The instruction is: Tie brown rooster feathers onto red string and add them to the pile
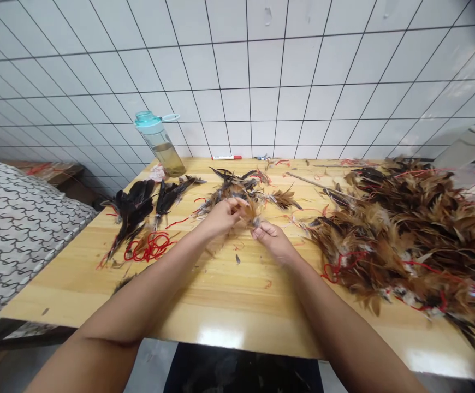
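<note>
Both my hands meet over the middle of a wooden table (221,305). My left hand (221,215) is closed, its fingers pinching a small tuft of brown feathers (252,212). My right hand (273,238) is closed too, gripping the base of the same tuft from below. Just behind the hands lies a small heap of brown and dark feathers (241,191). A big pile of brown feathers tied with red thread (409,234) covers the table's right side.
Black feathers (133,210) and a tangle of red thread (151,246) lie at the left. A water bottle with a teal lid (159,143) and a red marker (226,158) stand by the tiled wall. A patterned cushion (12,229) sits off the table's left edge.
</note>
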Action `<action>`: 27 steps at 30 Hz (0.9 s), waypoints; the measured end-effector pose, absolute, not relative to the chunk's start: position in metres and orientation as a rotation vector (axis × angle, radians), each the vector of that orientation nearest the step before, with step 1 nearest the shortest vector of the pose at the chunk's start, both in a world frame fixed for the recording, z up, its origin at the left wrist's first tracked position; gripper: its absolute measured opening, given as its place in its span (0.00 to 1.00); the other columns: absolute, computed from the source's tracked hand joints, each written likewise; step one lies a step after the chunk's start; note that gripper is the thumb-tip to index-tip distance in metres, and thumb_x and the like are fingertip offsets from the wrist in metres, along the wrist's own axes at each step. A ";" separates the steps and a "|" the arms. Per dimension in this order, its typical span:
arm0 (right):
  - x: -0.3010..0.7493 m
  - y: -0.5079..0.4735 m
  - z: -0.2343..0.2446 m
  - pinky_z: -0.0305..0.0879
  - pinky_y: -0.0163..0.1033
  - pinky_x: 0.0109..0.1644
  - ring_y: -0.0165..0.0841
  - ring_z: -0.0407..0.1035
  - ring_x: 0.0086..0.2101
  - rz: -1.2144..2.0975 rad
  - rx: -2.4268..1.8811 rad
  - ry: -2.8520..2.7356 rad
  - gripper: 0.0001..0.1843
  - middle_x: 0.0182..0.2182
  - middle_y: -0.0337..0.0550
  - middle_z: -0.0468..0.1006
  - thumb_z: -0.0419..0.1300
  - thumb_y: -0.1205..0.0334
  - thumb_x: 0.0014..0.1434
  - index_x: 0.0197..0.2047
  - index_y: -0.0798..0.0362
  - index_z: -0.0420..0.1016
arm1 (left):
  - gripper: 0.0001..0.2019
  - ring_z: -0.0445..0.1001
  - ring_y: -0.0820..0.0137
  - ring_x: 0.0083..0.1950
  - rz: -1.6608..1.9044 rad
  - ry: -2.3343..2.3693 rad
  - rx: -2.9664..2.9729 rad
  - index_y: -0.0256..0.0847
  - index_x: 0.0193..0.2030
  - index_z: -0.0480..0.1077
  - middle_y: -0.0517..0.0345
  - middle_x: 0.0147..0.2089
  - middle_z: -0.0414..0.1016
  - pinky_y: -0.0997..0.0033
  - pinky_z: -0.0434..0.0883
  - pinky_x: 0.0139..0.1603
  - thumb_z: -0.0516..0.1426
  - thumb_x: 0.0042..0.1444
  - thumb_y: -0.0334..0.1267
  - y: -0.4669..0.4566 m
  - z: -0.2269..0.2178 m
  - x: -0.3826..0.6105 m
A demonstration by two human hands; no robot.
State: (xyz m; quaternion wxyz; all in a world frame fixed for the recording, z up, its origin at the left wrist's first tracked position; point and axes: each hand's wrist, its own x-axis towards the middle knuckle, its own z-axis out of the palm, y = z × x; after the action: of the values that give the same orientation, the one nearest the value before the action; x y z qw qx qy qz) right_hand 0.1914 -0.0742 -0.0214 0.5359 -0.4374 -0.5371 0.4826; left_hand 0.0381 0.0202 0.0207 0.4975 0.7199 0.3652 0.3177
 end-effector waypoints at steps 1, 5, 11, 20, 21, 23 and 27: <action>0.194 -0.074 -0.021 0.52 0.36 0.33 0.29 0.54 0.27 1.168 -1.037 -1.218 0.24 0.23 0.36 0.61 0.60 0.38 0.52 0.23 0.51 0.66 | 0.08 0.69 0.71 0.34 0.764 0.886 1.782 0.36 0.35 0.74 0.58 0.32 0.74 0.73 0.65 0.40 0.61 0.46 0.33 0.022 0.023 0.044; 0.207 -0.067 -0.024 0.43 0.35 0.26 0.26 0.47 0.22 1.195 -1.034 -0.962 0.22 0.21 0.33 0.58 0.64 0.41 0.48 0.24 0.51 0.64 | 0.11 0.68 0.73 0.34 0.709 0.816 1.771 0.35 0.38 0.74 0.57 0.34 0.74 0.75 0.63 0.37 0.61 0.48 0.38 0.015 0.025 0.059; 0.216 -0.059 -0.033 0.41 0.34 0.24 0.25 0.45 0.21 1.154 -1.092 -0.843 0.22 0.19 0.32 0.57 0.64 0.41 0.46 0.24 0.51 0.64 | 0.17 0.67 0.74 0.33 0.664 0.797 1.648 0.34 0.43 0.73 0.55 0.36 0.75 0.77 0.61 0.34 0.61 0.50 0.43 0.006 0.010 0.064; 0.191 -0.075 -0.018 0.50 0.36 0.30 0.29 0.53 0.26 1.026 -1.042 -1.118 0.22 0.21 0.36 0.59 0.58 0.42 0.55 0.23 0.51 0.66 | 0.14 0.70 0.68 0.35 0.636 0.578 1.987 0.35 0.38 0.75 0.54 0.33 0.75 0.69 0.68 0.38 0.62 0.47 0.42 0.030 -0.003 0.097; 0.191 -0.076 -0.017 0.51 0.36 0.31 0.30 0.53 0.27 1.010 -1.034 -1.131 0.22 0.22 0.36 0.59 0.58 0.42 0.55 0.23 0.51 0.66 | 0.15 0.71 0.67 0.36 0.619 0.536 2.018 0.35 0.39 0.75 0.53 0.33 0.75 0.68 0.69 0.39 0.62 0.49 0.45 0.033 -0.003 0.105; 0.193 -0.075 -0.014 0.52 0.37 0.32 0.30 0.54 0.27 0.982 -1.021 -1.126 0.22 0.22 0.36 0.59 0.57 0.42 0.56 0.22 0.51 0.64 | 0.18 0.71 0.65 0.38 0.578 0.469 2.119 0.36 0.40 0.76 0.52 0.35 0.76 0.66 0.69 0.41 0.61 0.51 0.49 0.041 -0.004 0.119; 0.197 -0.072 -0.014 0.53 0.37 0.34 0.30 0.54 0.28 0.931 -1.019 -1.114 0.22 0.23 0.37 0.60 0.57 0.43 0.56 0.21 0.51 0.62 | 0.19 0.71 0.65 0.42 0.413 0.398 2.354 0.38 0.40 0.76 0.52 0.38 0.75 0.68 0.68 0.43 0.60 0.50 0.52 0.063 -0.010 0.142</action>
State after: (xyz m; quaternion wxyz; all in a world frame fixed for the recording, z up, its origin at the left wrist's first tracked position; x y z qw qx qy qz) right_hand 0.1974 -0.0725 -0.0143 0.6318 -0.4453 -0.4869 0.4068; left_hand 0.1421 0.0634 -0.0099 0.3517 0.9095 0.1537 0.1595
